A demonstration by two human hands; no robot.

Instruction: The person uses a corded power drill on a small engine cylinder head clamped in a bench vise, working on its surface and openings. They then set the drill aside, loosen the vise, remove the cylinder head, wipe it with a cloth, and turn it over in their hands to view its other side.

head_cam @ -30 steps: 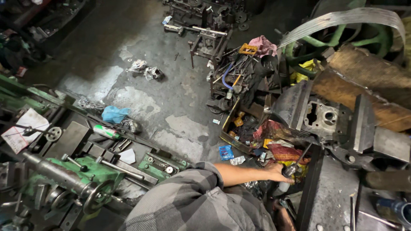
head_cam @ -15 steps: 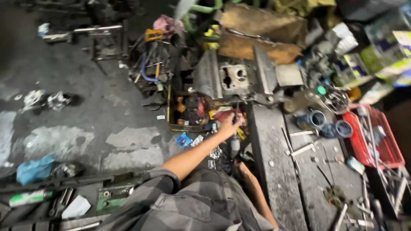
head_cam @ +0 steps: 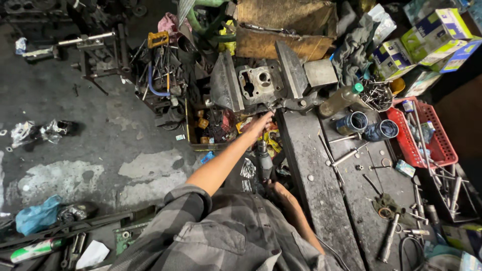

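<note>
A: What is the biggest thing in view?

B: The concrete floor, grey and stained, spreading out to the left of the vise. Next comes the dark, worn table, which runs down from just below the vise toward the person.

A: And the vise itself?

B: The vise sits at the far end of the table, and a grey engine block with round bores is clamped between its two wide plates.

A: What else lies around the vise?

B: To its right there is a red basket on the table, with coloured boxes stacked beyond it. Left of the vise a crate of tools stands on the floor. Two blue cans stand on the table just right of and below the vise.

A: Where are the person's hands?

B: The left hand reaches out on a bare arm to the underside of the vise, right below the engine block. Its fingers curl toward the metal there; whether they grip anything cannot be told. The right hand is lower, beside the table's left edge, well below the vise. It seems to meet the bottom end of a dark cylinder-shaped tool that stands upright between the two hands, but how firmly it closes on it cannot be told.
</note>
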